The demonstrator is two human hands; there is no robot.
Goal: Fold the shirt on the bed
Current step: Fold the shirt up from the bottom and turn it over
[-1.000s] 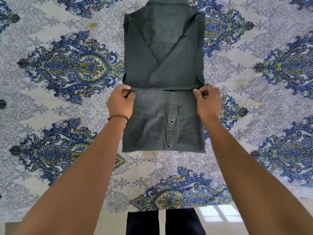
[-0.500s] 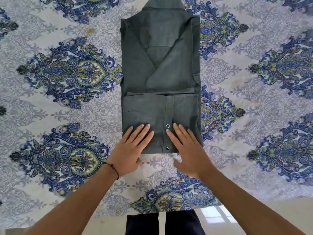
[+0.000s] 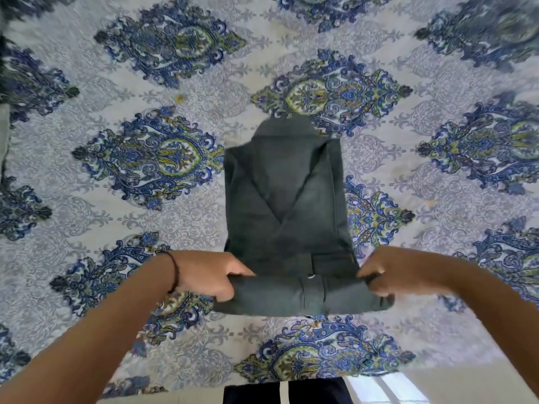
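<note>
A dark grey-green shirt (image 3: 285, 205) lies on the bed, folded into a narrow upright rectangle with its collar pointing away from me. Its near end is doubled over and lifted slightly off the sheet. My left hand (image 3: 210, 275) grips the left corner of that doubled end, thumb on top and fingers underneath. The right corner is gripped the same way by my right hand (image 3: 388, 272). A metal snap shows between my hands on the placket.
The bed is covered by a pale sheet (image 3: 204, 217) with blue and green paisley medallions, spreading wide on every side of the shirt. Its near edge runs along the bottom, where my dark trousers (image 3: 285, 392) and a light floor show.
My hands were pressing flat on the folded lower part half a second ago. Now they have taken hold of its two corners and raised the near end. The view has tilted, so the shirt sits lower.
</note>
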